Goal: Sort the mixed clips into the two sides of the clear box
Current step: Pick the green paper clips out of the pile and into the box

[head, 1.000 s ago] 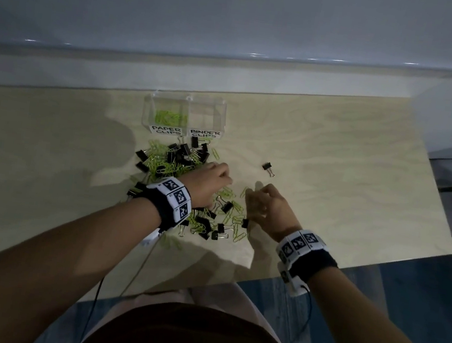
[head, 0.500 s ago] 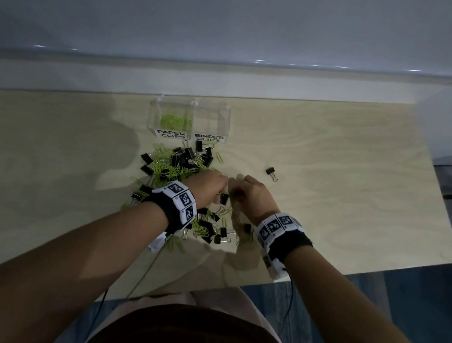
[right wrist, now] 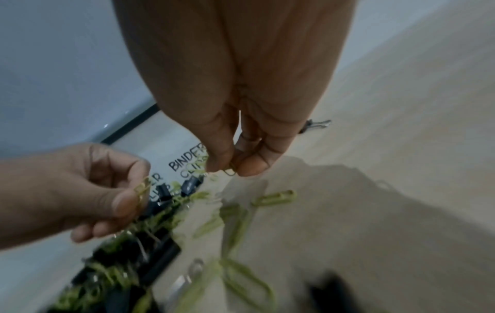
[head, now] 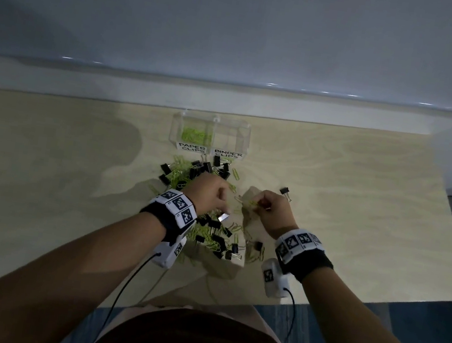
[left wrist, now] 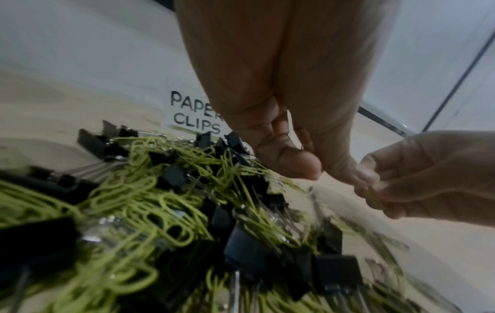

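A: Item one, hands. What changed?

B: Half a second earlier the two hands met over the pile. At this entry they had drawn a little apart. The right hand (head: pixel 270 211) pinched one thin yellow-green wire paper clip (right wrist: pixel 231 171) between thumb and fingertips. The left hand (head: pixel 208 195) was curled too, pinching another green clip (right wrist: pixel 141 189) at its thumb tip, as the right wrist view showed.

A: So whatever was joined came apart?

B: Likely; the clips seemed tangled, and each hand came away with one. That is a reading, not a sighting.

A: Item two, the box.

B: Clear plastic two-sided box (head: pixel 248 138) at the far edge of the pile on the pale wood counter (head: pixel 361 190). Left side, labelled PAPER CLIPS (head: pixel 192 147), held a small heap of green clips. Right side, labelled BINDER CLIPS (head: pixel 227 154), looked empty.

A: Item three, stock remaining.

B: Mixed pile of green wire clips and black folding binder clips (head: pixel 200 223), lying between the box and the hands and under the wrists. One stray black binder clip (head: pixel 285 193) lay just beyond the right hand.

A: Standing of the task?

B: Early. Both held clips belonged in the left side; no binder clip appeared sorted.
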Tool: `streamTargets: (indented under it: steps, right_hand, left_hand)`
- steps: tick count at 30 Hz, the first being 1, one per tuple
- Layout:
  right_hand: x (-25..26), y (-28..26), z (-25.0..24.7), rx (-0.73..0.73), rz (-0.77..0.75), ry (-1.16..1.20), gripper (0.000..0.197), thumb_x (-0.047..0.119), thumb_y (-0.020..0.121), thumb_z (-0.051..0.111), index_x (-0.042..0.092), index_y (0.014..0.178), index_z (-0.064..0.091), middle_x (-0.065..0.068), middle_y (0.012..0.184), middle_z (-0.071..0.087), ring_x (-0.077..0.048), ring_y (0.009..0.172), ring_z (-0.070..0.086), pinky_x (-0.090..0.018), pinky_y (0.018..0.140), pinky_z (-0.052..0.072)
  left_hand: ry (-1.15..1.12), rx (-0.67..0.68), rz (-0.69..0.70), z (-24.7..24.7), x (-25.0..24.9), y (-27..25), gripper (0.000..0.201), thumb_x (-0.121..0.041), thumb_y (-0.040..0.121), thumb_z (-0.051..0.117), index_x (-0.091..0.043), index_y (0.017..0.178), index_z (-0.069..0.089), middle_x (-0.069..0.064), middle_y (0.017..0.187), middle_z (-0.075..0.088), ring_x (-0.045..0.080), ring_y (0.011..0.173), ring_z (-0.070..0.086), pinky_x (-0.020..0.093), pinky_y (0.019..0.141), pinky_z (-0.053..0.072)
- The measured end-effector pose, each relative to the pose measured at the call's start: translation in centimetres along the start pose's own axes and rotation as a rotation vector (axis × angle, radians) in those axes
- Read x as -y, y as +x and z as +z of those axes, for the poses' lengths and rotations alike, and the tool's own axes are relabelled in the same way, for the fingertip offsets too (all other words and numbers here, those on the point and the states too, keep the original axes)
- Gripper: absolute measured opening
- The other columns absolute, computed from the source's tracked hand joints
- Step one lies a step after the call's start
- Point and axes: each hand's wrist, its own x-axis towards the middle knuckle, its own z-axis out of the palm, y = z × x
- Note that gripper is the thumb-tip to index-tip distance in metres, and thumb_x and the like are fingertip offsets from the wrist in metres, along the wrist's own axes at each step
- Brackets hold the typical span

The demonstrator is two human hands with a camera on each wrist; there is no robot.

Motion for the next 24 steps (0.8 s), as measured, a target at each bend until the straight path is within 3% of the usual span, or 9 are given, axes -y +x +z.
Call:
streamTargets:
  steps: [3,6,8,12,15,18,20,22,24]
  right_hand:
    - [2.9,1.7,-0.8,0.009,-0.002,0.133,0.026,-0.008,0.077,0.064,0.015,0.068,0.058,0.001,0.065,0.061,-0.012,0.062,0.057,-0.015,0.06,0.048]
    - [6.5,4.5,-1.0,-0.008,-0.035,0.193,0.028,-0.004,0.078,0.067,0.02,0.066,0.059,0.002,0.066,0.061,-0.012,0.063,0.057,-0.024,0.064,0.049]
    - [9.2,6.7,-0.5,-0.03,-0.078,0.176,0.019,0.001,0.08,0.068,0.018,0.072,0.062,0.001,0.073,0.064,-0.014,0.071,0.061,-0.026,0.07,0.053]
    - [14.4,10.5,1.6,-0.08,-0.09,0.111,0.014,0.004,0.079,0.069,0.016,0.078,0.064,-0.001,0.083,0.068,-0.015,0.08,0.064,-0.025,0.072,0.054]
    - [16.6,11.6,2.5,-0.025,-0.141,-0.059,0.013,0.003,0.079,0.068,0.013,0.088,0.068,-0.001,0.089,0.067,-0.013,0.08,0.062,-0.023,0.076,0.054]
    - [16.2,10.4,1.5,-0.004,-0.235,-0.193,0.017,0.001,0.083,0.059,0.01,0.095,0.068,-0.001,0.093,0.065,-0.013,0.084,0.059,-0.023,0.083,0.051]
    - [14.2,8.7,0.4,-0.017,-0.288,-0.236,0.022,-0.001,0.085,0.051,0.009,0.088,0.07,-0.005,0.09,0.069,-0.014,0.079,0.061,-0.026,0.082,0.054]
    - [10.8,7.1,-0.4,0.024,-0.247,-0.295,0.024,0.0,0.084,0.05,0.008,0.084,0.072,-0.007,0.086,0.072,-0.017,0.076,0.065,-0.03,0.08,0.055]
    - [7.3,5.5,-0.9,0.071,-0.171,-0.376,0.026,0.001,0.081,0.049,0.01,0.086,0.073,-0.009,0.09,0.072,-0.022,0.083,0.066,-0.033,0.084,0.053]
  left_hand:
    - [-0.116,-0.111,-0.017,-1.8,0.6,-0.4,0.025,-0.021,0.068,0.082,-0.006,0.066,0.062,-0.005,0.059,0.06,0.007,0.052,0.054,0.025,0.055,0.05]
    - [-0.254,-0.253,-0.055,-4.5,1.0,-0.4,0.021,-0.023,0.073,0.077,-0.007,0.071,0.063,0.001,0.066,0.065,0.01,0.053,0.06,0.018,0.052,0.051]
    - [-0.273,-0.394,-0.106,-6.6,1.3,0.3,0.016,-0.021,0.077,0.073,-0.012,0.072,0.061,-0.004,0.067,0.064,0.007,0.055,0.062,0.012,0.05,0.049]
    - [-0.139,-0.562,-0.178,-10.2,2.0,2.8,0.016,-0.022,0.076,0.076,-0.009,0.072,0.067,0.002,0.069,0.068,0.017,0.062,0.064,0.025,0.06,0.053]
    - [0.049,-0.515,-0.214,-11.4,2.3,4.1,0.017,-0.02,0.076,0.075,-0.008,0.087,0.071,0.009,0.086,0.071,0.021,0.077,0.066,0.029,0.072,0.053]
    - [0.217,-0.517,-0.19,-10.5,1.9,3.1,0.025,-0.02,0.082,0.069,-0.013,0.106,0.066,0.005,0.107,0.067,0.022,0.095,0.063,0.034,0.087,0.05]
    - [0.24,-0.5,-0.083,-8.7,1.4,1.7,0.016,-0.018,0.086,0.063,-0.015,0.102,0.066,-0.001,0.103,0.062,0.019,0.09,0.06,0.031,0.084,0.049]
    - [0.256,-0.337,0.03,-6.0,0.9,0.5,0.01,-0.016,0.089,0.058,-0.016,0.095,0.067,-0.003,0.097,0.059,0.016,0.086,0.058,0.029,0.082,0.048]
    - [0.328,-0.112,0.093,-3.1,0.6,0.1,0.014,-0.015,0.092,0.054,-0.013,0.094,0.067,0.001,0.098,0.061,0.019,0.088,0.059,0.034,0.082,0.051]
